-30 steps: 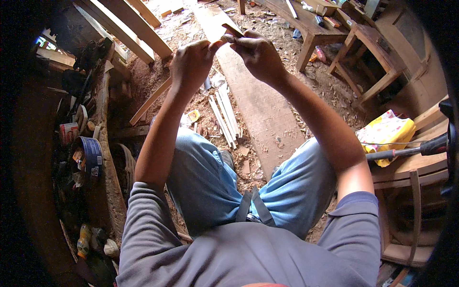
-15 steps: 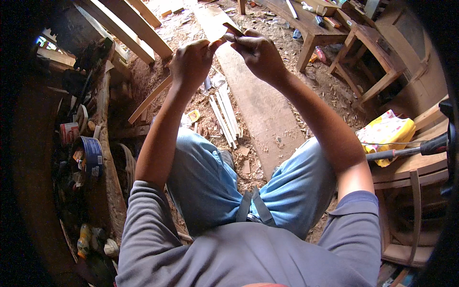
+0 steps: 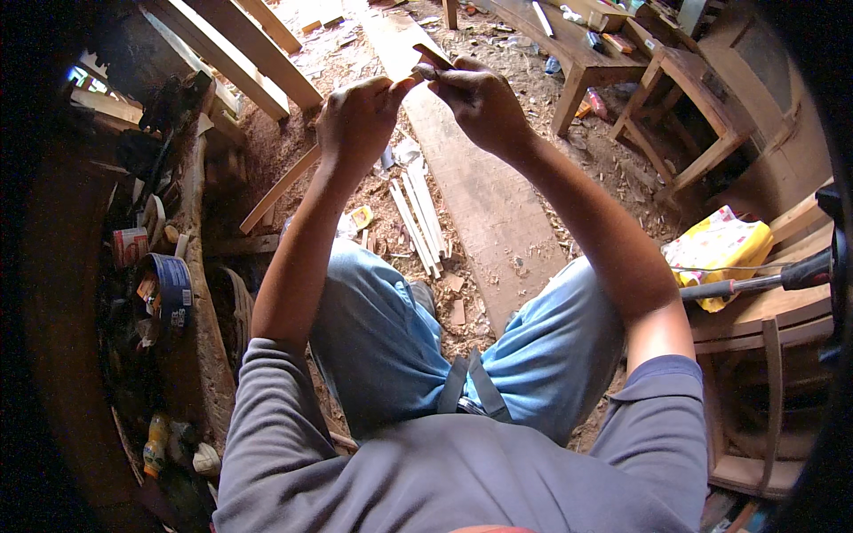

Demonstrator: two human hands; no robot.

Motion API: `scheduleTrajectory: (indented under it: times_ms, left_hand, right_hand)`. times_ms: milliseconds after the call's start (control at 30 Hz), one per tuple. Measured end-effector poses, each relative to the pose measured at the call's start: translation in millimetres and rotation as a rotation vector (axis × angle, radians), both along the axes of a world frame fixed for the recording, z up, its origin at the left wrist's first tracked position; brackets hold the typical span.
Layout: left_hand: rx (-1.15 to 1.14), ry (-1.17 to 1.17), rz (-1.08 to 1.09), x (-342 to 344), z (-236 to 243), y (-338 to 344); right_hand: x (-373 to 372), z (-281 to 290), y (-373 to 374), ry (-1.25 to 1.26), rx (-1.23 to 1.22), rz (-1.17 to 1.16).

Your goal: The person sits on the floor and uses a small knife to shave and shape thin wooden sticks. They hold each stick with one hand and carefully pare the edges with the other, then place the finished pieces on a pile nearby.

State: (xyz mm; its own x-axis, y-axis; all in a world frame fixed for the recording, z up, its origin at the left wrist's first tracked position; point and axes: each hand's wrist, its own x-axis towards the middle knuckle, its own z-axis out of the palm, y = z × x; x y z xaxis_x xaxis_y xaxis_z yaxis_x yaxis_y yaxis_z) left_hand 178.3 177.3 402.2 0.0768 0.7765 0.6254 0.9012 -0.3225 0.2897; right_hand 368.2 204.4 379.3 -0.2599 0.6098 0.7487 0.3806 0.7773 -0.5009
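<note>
Both my hands are raised in front of me above a long plank, their fingertips meeting. My right hand point(image 3: 480, 96) is closed on a small, flat, dark brown piece point(image 3: 434, 57), whose end sticks out beyond the fingers; its exact kind does not show. With thumb and fingers pinched together, my left hand point(image 3: 360, 120) touches the right fingertips. Whatever lies in that pinch is hidden or too small to name. A thin wooden strip point(image 3: 280, 188) slants down from behind my left wrist; whether the left hand holds it I cannot tell.
The wide plank point(image 3: 484, 186) runs along the shavings-strewn ground. Several pale sticks point(image 3: 418, 218) lie between my legs. A wooden bench point(image 3: 569, 53) stands far right, a yellow package point(image 3: 724, 253) nearer. At left are a blue tub point(image 3: 169, 289) and leaning boards point(image 3: 258, 58).
Both hands stay in nearly the same place, fingertips together. The fingers have shifted slightly around the dark brown piece.
</note>
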Motion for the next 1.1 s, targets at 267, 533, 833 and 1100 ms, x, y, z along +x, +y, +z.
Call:
scheduleTrajectory:
  times_ms: [267,533,833,1100]
  left_hand:
    - [-0.012,-0.002,0.062,0,2,0]
    - [-0.05,-0.037,0.029,-1,1,-2]
    - [-0.096,-0.06,0.034,-7,0,4]
    - [-0.168,-0.484,-0.155,-38,-8,23]
  right_hand:
    - [0,-1,1,0.021,0.005,0.004]
    - [-2,3,-1,-0.008,0.05,-0.022]
    - [-4,3,-5,-0.059,0.043,-0.063]
    - [2,7,-3,-0.076,0.092,-0.089]
